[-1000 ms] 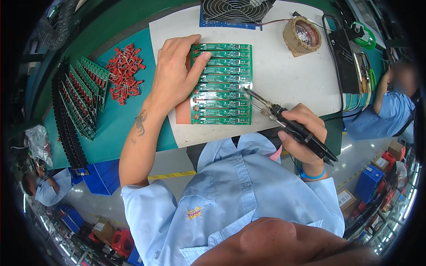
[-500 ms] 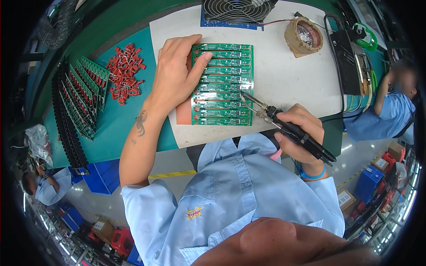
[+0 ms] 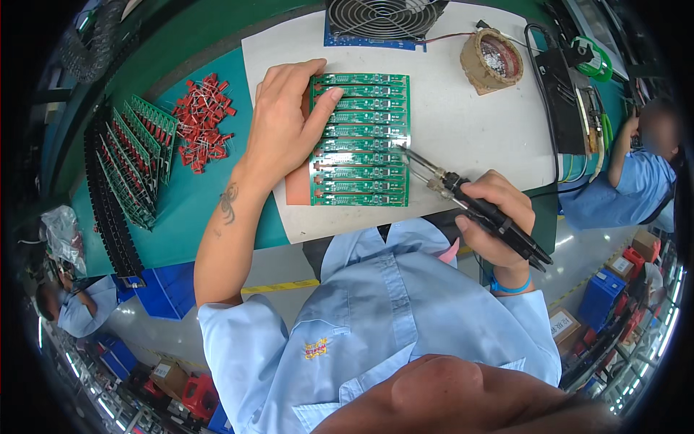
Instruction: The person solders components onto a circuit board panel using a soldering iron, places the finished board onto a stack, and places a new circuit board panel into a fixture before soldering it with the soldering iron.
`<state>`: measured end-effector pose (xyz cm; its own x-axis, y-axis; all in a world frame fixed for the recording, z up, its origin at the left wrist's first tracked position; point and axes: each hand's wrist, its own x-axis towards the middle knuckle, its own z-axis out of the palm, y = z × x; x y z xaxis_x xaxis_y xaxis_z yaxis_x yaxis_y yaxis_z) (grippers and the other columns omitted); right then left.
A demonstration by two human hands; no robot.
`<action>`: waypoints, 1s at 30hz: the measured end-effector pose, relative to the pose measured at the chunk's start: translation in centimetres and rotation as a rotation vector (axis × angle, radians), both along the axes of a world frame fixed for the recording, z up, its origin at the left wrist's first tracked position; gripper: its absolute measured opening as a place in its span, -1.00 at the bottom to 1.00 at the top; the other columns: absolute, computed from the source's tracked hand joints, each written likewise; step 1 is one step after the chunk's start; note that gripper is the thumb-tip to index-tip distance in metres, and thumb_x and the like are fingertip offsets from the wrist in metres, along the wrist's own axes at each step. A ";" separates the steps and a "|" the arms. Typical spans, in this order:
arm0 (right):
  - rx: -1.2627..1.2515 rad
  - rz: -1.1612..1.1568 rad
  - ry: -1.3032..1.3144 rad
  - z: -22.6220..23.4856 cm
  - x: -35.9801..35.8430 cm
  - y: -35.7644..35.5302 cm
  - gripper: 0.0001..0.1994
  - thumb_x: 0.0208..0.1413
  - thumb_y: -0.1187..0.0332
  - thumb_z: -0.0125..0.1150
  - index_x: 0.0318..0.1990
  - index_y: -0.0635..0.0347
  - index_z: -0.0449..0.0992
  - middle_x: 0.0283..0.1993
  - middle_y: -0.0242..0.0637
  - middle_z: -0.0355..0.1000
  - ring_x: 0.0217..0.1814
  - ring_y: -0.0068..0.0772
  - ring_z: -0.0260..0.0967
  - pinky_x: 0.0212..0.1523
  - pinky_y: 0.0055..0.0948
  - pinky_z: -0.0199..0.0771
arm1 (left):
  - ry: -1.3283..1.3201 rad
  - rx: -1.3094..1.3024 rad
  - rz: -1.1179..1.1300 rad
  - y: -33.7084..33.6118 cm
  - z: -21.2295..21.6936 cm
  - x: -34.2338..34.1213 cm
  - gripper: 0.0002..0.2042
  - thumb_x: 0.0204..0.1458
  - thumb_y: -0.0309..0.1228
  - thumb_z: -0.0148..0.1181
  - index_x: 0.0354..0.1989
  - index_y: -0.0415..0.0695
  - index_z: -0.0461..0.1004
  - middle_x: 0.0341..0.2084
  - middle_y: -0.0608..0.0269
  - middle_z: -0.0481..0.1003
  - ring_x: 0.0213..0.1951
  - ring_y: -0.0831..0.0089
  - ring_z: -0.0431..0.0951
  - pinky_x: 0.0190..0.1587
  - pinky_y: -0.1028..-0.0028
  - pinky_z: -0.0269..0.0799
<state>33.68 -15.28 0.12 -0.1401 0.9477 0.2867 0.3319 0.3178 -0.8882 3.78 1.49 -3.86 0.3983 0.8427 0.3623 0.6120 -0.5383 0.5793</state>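
A green panel of several narrow circuit boards (image 3: pixel 361 155) lies on white paper, with a copper-coloured strip showing along its left side. My left hand (image 3: pixel 285 119) rests over the upper left edge, its thumb lying on the panel and its fingers stretched out, thumb apart. Wrapped in my right hand (image 3: pixel 499 213) is a black soldering iron (image 3: pixel 470 202) with a thin metal feed tube beside its tip. The iron slants up and left, its tip at the right part of a middle board; whether it touches is hard to tell.
Red two-legged components (image 3: pixel 206 123) lie heaped at the left, beside a black slotted rack (image 3: pixel 112 195) of upright green boards (image 3: pixel 148 141). A fan (image 3: pixel 383 18) stands at the back, near a brown round pot (image 3: pixel 491 61). A black soldering unit (image 3: pixel 560 108) and green solder spool (image 3: pixel 596 61) are right.
My right hand has drawn slightly right and down with the soldering iron, shifting its tip toward the panel's right edge. The left hand stays in place on the panel.
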 end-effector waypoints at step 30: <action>-0.019 -0.007 0.010 -0.2 -0.4 1.0 -0.53 -0.17 0.60 0.47 0.03 0.36 0.69 -0.27 -0.19 0.62 -0.32 -0.37 0.41 -0.24 -0.45 0.43 | -0.018 0.027 -0.021 0.1 0.1 0.1 -0.64 0.29 -0.28 0.37 0.13 -0.27 0.60 -0.08 0.06 0.64 -0.01 0.21 0.56 0.19 0.26 0.44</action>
<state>33.33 -14.25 -0.05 -0.1304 0.9539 0.2704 0.3256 0.2988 -0.8970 3.91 1.63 -3.80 0.4091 0.8241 0.3917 0.5903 -0.5664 0.5751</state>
